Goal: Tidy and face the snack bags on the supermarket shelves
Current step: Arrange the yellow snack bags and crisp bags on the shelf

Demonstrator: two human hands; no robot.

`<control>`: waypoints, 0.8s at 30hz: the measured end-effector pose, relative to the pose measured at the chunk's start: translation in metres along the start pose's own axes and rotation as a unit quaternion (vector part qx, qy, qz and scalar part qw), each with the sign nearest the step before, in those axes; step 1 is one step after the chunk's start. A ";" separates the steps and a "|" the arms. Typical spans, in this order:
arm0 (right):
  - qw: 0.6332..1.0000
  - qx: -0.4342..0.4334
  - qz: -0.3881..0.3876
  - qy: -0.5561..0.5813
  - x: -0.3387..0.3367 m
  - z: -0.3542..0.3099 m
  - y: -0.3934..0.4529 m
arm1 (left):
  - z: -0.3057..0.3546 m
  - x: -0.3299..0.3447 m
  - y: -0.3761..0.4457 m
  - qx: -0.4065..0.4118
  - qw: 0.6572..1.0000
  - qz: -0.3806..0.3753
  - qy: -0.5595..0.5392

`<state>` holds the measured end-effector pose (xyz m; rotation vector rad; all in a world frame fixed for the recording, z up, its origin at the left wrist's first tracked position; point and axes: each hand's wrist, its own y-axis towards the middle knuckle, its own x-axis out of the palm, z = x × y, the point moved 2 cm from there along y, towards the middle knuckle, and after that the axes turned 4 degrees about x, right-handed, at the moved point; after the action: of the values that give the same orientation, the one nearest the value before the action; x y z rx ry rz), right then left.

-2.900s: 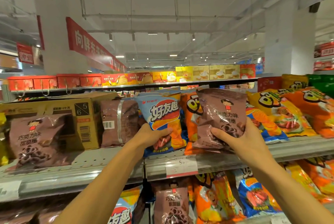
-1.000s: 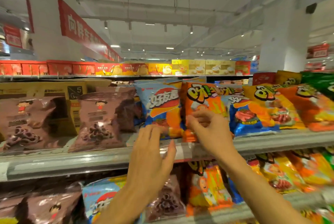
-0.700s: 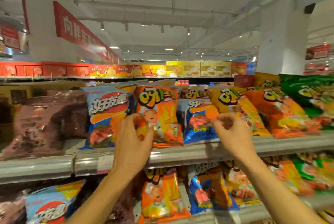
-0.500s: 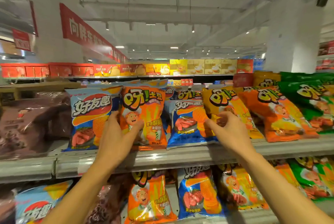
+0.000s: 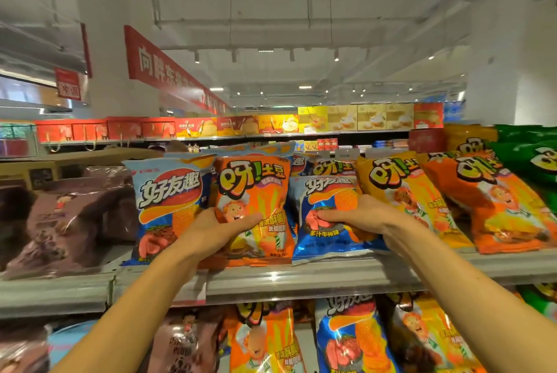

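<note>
At centre frame, a person's left hand (image 5: 215, 229) gripped the lower left edge of an orange potato-stick bag (image 5: 254, 210), thumb across its front; the right hand (image 5: 355, 216), just right of centre, lay over the front of a blue crisp bag (image 5: 327, 222), fingers curled onto it; both bags stood upright, long axes vertical, faces forward, side by side and touching on the upper shelf (image 5: 301, 277); each bag sat directly ahead of the hand that held it, so neither arm needed to cross; a second blue crisp bag (image 5: 168, 207) pressed against the orange one at its left, and a yellow potato-stick bag (image 5: 404, 191) leaned back close at the right, leaving little room to shift sideways; brown chocolate-snack bags (image 5: 60, 222) slumped at the left edge of the frame; more bags stood behind the front row, likely limiting any push backward; a lower shelf of matching bags showed along the bottom.
</note>
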<state>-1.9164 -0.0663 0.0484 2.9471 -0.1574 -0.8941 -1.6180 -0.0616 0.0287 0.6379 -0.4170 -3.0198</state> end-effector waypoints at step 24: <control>0.946 -0.121 0.290 0.076 -0.094 0.063 -0.090 | 0.058 0.142 0.018 0.077 0.990 -0.051 -0.106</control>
<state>-2.0218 0.0322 0.0402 2.4960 -0.7916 -0.5495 -1.7716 -0.0762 0.0285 0.3526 -0.6517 -3.1894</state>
